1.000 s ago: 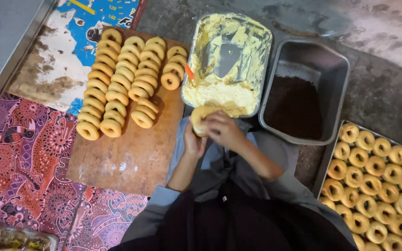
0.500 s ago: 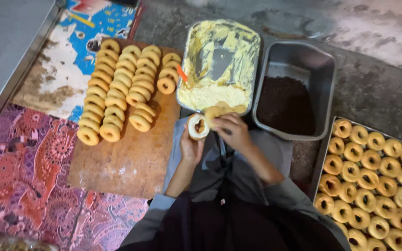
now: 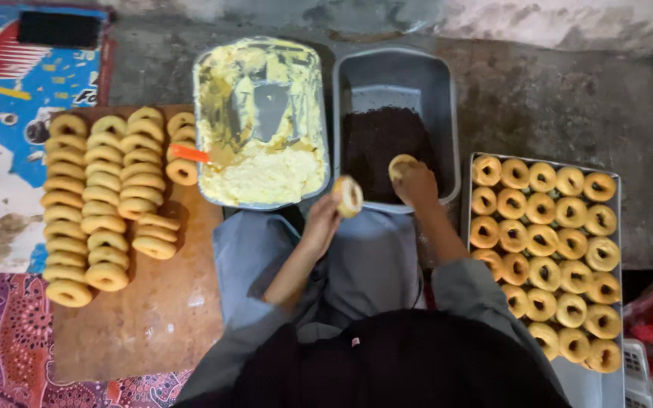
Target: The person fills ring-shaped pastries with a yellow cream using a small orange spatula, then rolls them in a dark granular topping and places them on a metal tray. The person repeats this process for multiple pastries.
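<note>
Pressing one doughnut half (image 3: 400, 165) into the dark sprinkles tray (image 3: 447, 113) with the right hand (image 3: 417, 186) clamped on it, left hand (image 3: 325, 221) gripping the other half (image 3: 348, 196), finished rings filling most of the right-edge tray (image 3: 595, 381), stacked plain rings (image 3: 107, 204) waiting on the board (image 3: 153, 325).

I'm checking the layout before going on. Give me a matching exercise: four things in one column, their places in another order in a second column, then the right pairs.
Things:
1. Cream tray
2. Sprinkle tub
3. Left hand
4. Right hand

Places:
A. Over the dark sprinkles, holding a doughnut half
B. Beside the wooden board, orange handle sticking out
C. Between the cream tray and the doughnut tray
D. At the near edge of the two containers, holding a cream-filled half

Pairs: 1-B, 2-C, 3-D, 4-A
</note>
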